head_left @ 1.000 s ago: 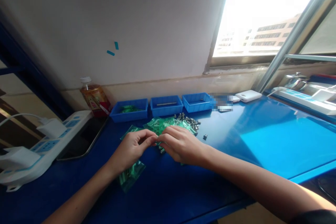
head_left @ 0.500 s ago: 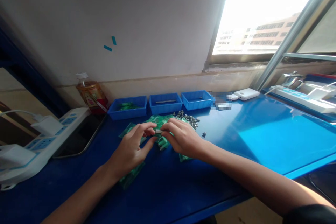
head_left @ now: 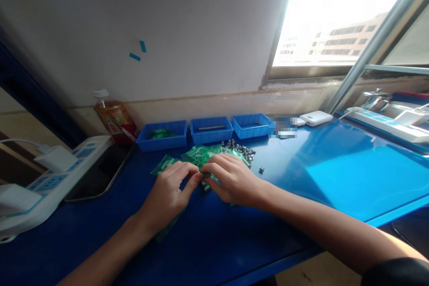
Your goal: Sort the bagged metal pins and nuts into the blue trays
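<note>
My left hand (head_left: 172, 187) is closed in a pinch, thumb and forefinger meeting at one end of a small grey metal part (head_left: 205, 174). My right hand (head_left: 234, 178) grips the other end of this part; its exact kind is too small to make out. Under and behind the fingers lies a heap of small green plastic bags (head_left: 197, 154), partly covered by both hands. One more green bag (head_left: 164, 164) sticks out beyond my left knuckles. Several short metal bolts (head_left: 246, 153) are piled just past my right hand, and a single bolt (head_left: 261, 170) lies apart from them.
Three blue bins line the wall: a left bin (head_left: 161, 146) with green bags, a middle bin (head_left: 211, 136) and a right bin (head_left: 251, 131) holding thin pieces. A phone (head_left: 102, 174), power strip (head_left: 55, 183) and drink bottle (head_left: 114, 118) stand left. A white box (head_left: 316, 118) sits right.
My left thumb and forefinger have closed together onto the part's end; before, they were apart. The part between my hands has turned and looks darker. The camera view has shifted slightly.
</note>
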`<state>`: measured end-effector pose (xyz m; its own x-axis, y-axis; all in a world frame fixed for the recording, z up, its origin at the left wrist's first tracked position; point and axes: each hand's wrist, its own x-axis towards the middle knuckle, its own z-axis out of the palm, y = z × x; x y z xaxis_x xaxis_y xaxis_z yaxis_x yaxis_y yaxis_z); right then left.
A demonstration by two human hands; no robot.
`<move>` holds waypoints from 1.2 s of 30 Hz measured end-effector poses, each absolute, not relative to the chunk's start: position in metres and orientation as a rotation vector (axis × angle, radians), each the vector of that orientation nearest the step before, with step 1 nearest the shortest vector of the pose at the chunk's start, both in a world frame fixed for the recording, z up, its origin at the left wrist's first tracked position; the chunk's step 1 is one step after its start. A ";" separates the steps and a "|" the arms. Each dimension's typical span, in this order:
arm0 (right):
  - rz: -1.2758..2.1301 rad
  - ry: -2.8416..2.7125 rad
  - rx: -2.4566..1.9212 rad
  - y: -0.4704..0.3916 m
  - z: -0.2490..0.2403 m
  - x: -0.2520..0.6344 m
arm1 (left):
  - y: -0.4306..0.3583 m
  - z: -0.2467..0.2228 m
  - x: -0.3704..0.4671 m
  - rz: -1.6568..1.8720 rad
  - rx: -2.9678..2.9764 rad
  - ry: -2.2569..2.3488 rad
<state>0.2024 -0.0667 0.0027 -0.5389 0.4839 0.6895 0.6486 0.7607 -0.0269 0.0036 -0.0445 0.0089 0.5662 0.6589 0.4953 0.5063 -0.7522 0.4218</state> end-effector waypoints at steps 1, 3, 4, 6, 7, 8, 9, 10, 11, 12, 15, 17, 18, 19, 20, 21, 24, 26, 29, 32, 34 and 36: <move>-0.298 -2.237 -0.851 -0.066 0.002 0.202 | -0.044 0.008 0.004 0.971 2.562 0.975; -0.290 -2.195 -0.876 -0.065 0.002 0.202 | -0.043 0.007 0.004 1.039 2.570 0.963; -0.287 -2.177 -0.886 -0.064 0.002 0.202 | -0.043 0.007 0.003 1.077 2.592 0.937; -0.283 -2.161 -0.885 -0.063 0.002 0.201 | -0.041 0.006 0.003 1.135 2.662 0.852; -0.278 -2.168 -0.872 -0.063 0.002 0.201 | -0.041 0.006 0.003 1.148 2.700 0.809; -0.269 -2.178 -0.858 -0.063 0.001 0.201 | -0.041 0.006 0.003 1.156 2.730 0.779; -0.256 -2.186 -0.847 -0.063 0.001 0.201 | -0.041 0.007 0.002 1.163 2.749 0.770; -0.238 -2.190 -0.843 -0.063 0.000 0.201 | -0.041 0.007 0.002 1.167 2.758 0.783; -0.214 -2.187 -0.846 -0.063 0.000 0.201 | -0.041 0.007 0.002 1.164 2.760 0.806; -0.190 -2.175 -0.854 -0.063 0.000 0.201 | -0.042 0.008 0.002 1.160 2.756 0.836; -0.146 -2.136 -0.869 -0.064 0.000 0.201 | -0.043 0.008 0.003 1.148 2.716 0.917; -0.158 -2.143 -0.859 -0.065 0.001 0.201 | -0.044 0.008 0.004 1.135 2.680 0.952; -0.173 -2.157 -0.853 -0.066 0.001 0.200 | -0.044 0.008 0.004 1.120 2.662 0.970; -0.189 -2.173 -0.847 -0.067 0.001 0.199 | -0.044 0.008 0.004 1.102 2.646 0.985; -0.202 -2.190 -0.839 -0.068 0.001 0.198 | -0.044 0.007 0.005 1.079 2.631 1.000; -0.214 -2.209 -0.828 -0.069 0.001 0.197 | -0.043 0.007 0.005 1.048 2.617 1.016; -0.277 -2.263 -0.799 -0.064 0.004 0.201 | -0.042 0.006 0.005 0.927 2.580 1.047; -0.328 -2.266 -0.859 -0.050 0.011 0.211 | -0.042 0.005 0.006 0.840 2.564 1.052; -0.319 -2.231 -1.189 -0.007 0.030 0.233 | -0.042 0.003 0.007 0.752 2.547 1.045; -0.239 -2.352 -1.644 0.047 0.047 0.252 | -0.042 0.001 0.006 0.713 2.540 1.026; -0.212 -2.452 -1.817 0.078 0.051 0.257 | -0.042 0.000 0.005 0.701 2.539 1.015; -0.208 -2.498 -1.876 0.098 0.048 0.257 | -0.041 0.001 0.005 0.690 2.540 1.016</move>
